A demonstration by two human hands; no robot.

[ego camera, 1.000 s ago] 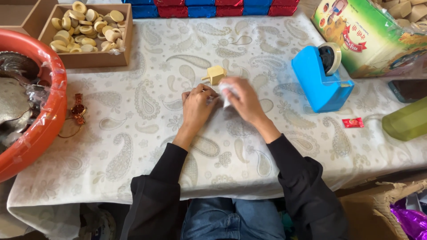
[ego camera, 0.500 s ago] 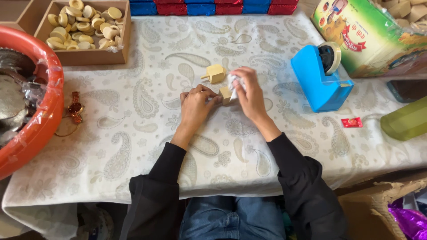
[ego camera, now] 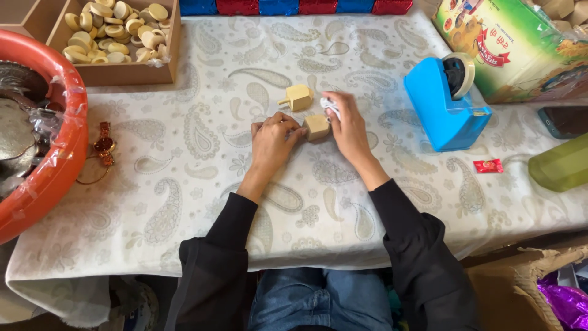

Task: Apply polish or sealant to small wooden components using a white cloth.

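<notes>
My left hand rests on the patterned tablecloth, fingertips pinching the left side of a small tan wooden block. My right hand sits just right of the block, with its fingers closed on a crumpled bit of white wrapper held above the block's far corner. A second tan wooden piece with a short peg lies on the cloth just beyond both hands, untouched.
A blue tape dispenser stands right of my hands. At the back left sits a cardboard box of round tan pieces. An orange basin, a wristwatch, a small red sweet, a green carton.
My right hand has lifted the white wrapper off the tan block and moved it back and to the right, which bares the block. My left hand has kept its hold on the block's side.
</notes>
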